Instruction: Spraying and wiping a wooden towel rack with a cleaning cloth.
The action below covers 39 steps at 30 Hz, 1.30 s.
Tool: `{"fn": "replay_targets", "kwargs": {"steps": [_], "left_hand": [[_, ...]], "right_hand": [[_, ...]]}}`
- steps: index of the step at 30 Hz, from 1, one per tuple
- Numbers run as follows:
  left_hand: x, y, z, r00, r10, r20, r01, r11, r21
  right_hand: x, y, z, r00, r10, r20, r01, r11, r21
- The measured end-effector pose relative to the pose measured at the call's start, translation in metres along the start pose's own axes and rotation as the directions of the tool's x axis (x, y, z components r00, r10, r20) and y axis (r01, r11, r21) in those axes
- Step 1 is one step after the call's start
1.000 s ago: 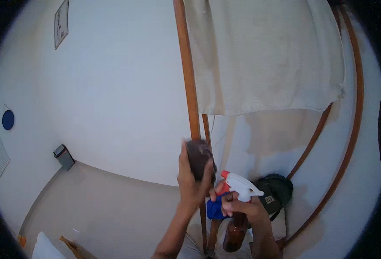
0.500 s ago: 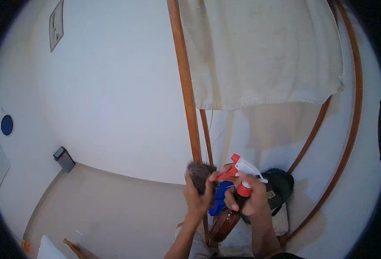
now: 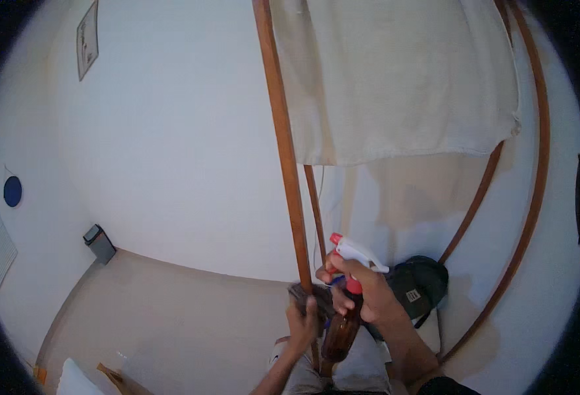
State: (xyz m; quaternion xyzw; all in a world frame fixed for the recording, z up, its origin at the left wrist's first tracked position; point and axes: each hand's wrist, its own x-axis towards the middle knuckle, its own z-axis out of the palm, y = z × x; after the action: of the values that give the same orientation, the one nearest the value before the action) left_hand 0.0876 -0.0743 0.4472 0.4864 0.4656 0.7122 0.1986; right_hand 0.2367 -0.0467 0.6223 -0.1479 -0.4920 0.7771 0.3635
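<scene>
My left hand [image 3: 301,327] presses a dark brown-grey cloth [image 3: 321,297] against the lower part of an upright wooden pole [image 3: 287,164], thumb in front and the cloth bunched about the wood. Just right of it, my right hand [image 3: 374,289] grips the neck of a spray bottle [image 3: 342,337] with an amber body. Its trigger head [image 3: 362,254] is white with a red nozzle, pointing left toward the pole. Fingers of this hand curl about the trigger and the red collar. Part of a blue item shows behind the bottle, mostly hidden.
A cream fabric [image 3: 402,85] hangs between the wooden poles. A curved wooden bar [image 3: 541,145] runs along the right. Behind my right forearm sits a dark green backpack [image 3: 416,284]. A grey bin [image 3: 99,243] stands in the far left corner by the white wall [image 3: 178,131].
My left hand has moved down with the cloth, which now wraps the pole. The spray bottle has shifted slightly left, still in my right hand, covering more of the blue item.
</scene>
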Motion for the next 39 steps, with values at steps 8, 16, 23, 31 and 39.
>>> {"fn": "replay_targets", "kwargs": {"steps": [8, 16, 23, 31, 39], "left_hand": [[0.174, 0.187, 0.037, 0.987, 0.152, 0.057, -0.141, 0.977, -0.161], [0.145, 0.093, -0.004, 0.9, -0.066, 0.432, 0.247, 0.891, -0.38], [0.134, 0.088, -0.02, 0.907, -0.176, 0.382, 0.244, 0.96, -0.137], [0.22, 0.146, 0.055, 0.992, 0.015, 0.125, -0.019, 0.999, 0.034], [0.13, 0.052, 0.094, 0.925, 0.306, -0.225, -0.13, 0.812, 0.569]], "right_hand": [[-0.023, 0.039, -0.012, 0.996, 0.072, 0.057, -0.086, 0.951, 0.297], [-0.017, 0.081, -0.009, 0.989, 0.112, 0.099, -0.143, 0.898, 0.415], [-0.008, 0.091, -0.02, 0.943, 0.333, 0.002, -0.307, 0.867, 0.392], [0.016, 0.108, -0.065, 0.952, 0.304, 0.027, -0.305, 0.939, 0.159], [0.022, 0.167, -0.111, 0.957, 0.282, -0.062, -0.288, 0.918, -0.272]]}}
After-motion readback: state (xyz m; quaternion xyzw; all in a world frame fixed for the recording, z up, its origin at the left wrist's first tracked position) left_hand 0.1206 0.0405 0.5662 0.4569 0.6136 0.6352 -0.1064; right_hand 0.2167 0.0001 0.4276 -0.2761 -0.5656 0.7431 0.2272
